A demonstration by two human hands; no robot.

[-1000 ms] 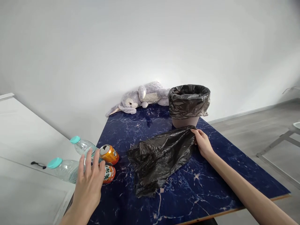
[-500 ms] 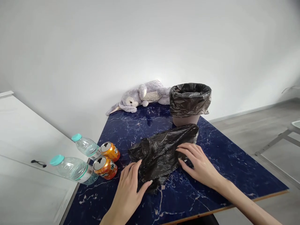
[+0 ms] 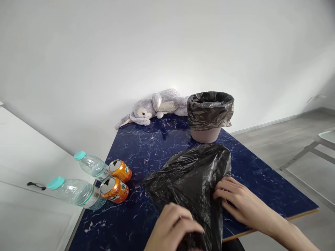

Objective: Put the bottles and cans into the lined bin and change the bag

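Note:
A crumpled black plastic bag is stretched over the front part of the table, its near end hanging toward the front edge. My left hand, a little blurred, has its fingers curled around the bag's near end. On the right side of the bag, my right hand pinches the plastic with bent fingers. Behind the bag stands a pinkish bin, lined with another black bag folded over its rim.
Two orange drink cans and two clear bottles with turquoise caps stand at the table's left. A grey plush rabbit lies at the back against the wall. The blue marbled table has a front edge close to me.
Both hands have gone from resting on the bag to gripping it. My left hand moved right and nearer, my right hand moved right. The bag is spread wider and drawn toward me.

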